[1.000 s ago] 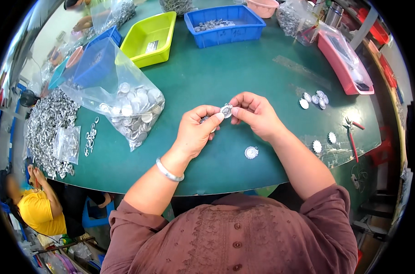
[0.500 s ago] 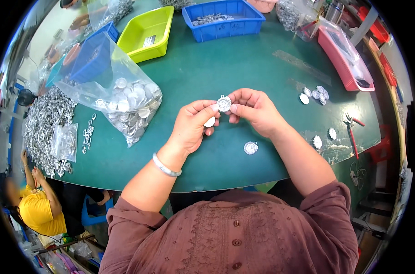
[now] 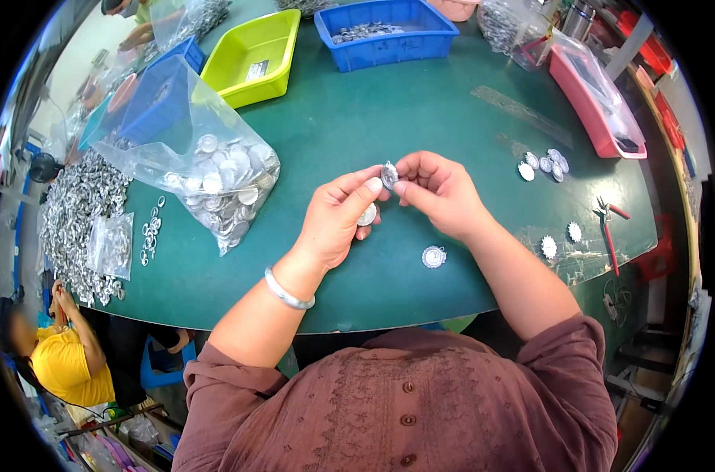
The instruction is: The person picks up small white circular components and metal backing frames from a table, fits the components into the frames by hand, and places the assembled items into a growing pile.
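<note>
Hands (image 3: 393,200) meet fingertip to fingertip, pinching a silver disc (image 3: 389,175).

The disc (image 3: 389,175) pinched between left hand (image 3: 338,220) and right hand (image 3: 440,193) now stands more edge-on than a second ago; a second disc (image 3: 367,215) shows under the left fingers.

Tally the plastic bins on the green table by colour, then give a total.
Blue bins: 2, the second behind the clear bag
Yellow-green bin: 1
Pink tray: 1
Total: 4
</note>
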`<act>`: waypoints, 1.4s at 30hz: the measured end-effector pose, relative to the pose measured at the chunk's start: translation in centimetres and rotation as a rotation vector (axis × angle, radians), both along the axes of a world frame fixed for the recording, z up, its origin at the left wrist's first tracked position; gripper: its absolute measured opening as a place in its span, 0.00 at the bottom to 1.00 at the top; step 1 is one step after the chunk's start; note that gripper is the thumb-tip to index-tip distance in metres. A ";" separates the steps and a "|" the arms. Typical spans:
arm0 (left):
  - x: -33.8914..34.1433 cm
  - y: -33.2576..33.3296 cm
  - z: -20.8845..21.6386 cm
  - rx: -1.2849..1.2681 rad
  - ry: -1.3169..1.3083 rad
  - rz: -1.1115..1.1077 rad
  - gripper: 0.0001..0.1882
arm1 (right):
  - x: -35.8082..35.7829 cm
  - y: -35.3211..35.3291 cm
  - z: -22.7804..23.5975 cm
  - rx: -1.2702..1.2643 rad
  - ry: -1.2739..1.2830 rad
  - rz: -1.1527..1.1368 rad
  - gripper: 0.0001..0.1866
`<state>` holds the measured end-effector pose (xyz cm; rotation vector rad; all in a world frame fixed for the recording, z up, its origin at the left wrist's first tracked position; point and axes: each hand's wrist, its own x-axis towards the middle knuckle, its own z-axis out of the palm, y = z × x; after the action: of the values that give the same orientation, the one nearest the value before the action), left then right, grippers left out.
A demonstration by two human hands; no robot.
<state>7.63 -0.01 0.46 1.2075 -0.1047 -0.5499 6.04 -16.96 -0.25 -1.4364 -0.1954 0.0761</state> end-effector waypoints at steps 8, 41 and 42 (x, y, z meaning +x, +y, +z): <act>0.9 0.9 -0.5 -0.196 0.158 -0.107 0.13 | -0.4 0.3 0.3 0.092 -0.063 0.074 0.09; 1.5 1.2 -1.0 -0.286 0.260 -0.147 0.24 | -1.0 -2.3 4.6 -0.845 -0.105 0.500 0.05; 1.4 1.2 -0.9 -0.280 0.257 -0.150 0.22 | -1.0 -2.3 4.1 -0.716 -0.097 0.418 0.04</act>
<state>9.05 1.16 -0.48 0.8532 -0.0512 -0.7899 5.06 -19.22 3.83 -2.0919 -0.5904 0.4554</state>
